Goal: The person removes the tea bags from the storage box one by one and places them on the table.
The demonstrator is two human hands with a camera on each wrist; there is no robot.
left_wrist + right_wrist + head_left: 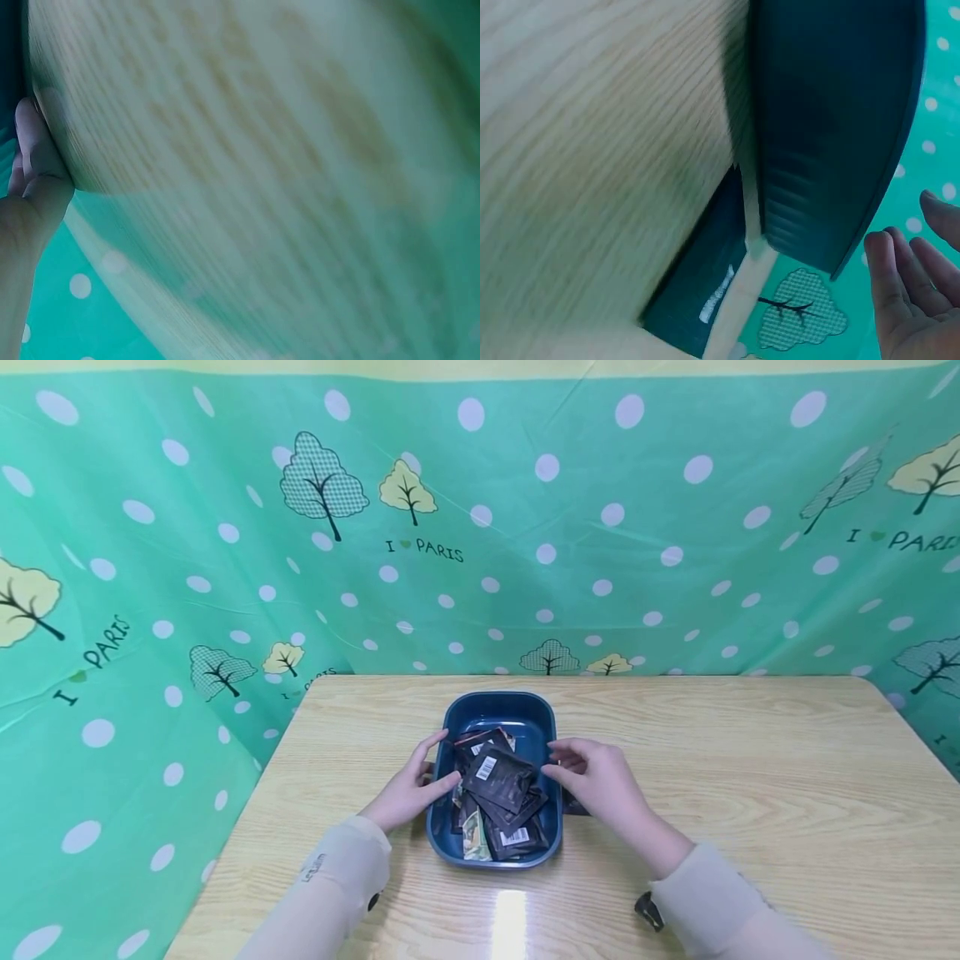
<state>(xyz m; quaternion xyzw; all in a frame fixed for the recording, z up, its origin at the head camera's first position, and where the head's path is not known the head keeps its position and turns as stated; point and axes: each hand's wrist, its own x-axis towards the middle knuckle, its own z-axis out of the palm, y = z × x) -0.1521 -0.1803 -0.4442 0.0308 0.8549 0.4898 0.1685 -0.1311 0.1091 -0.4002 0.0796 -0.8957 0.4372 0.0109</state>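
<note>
A dark blue rectangular bin [495, 865] stands on the wooden table, holding a loose pile of black sachets [501, 777]. Several sachets show white barcode labels, and one at the lower left carries a greenish picture. My left hand [408, 789] rests against the bin's left side, thumb over the rim, fingers along the outside. In the left wrist view that hand [41, 176] is at the image edge, touching the bin. At the right rim, my right hand [600, 777] has thumb and fingers apart and nothing visible between them; the right wrist view shows its fingertips [881, 251] near the rim.
A dark flat packet [697, 270] with a whitish mark lies on the table outside the bin's right side. The pale wooden tabletop [750, 777] extends to both sides. A green dotted cloth [525, 527] hangs behind and at the left.
</note>
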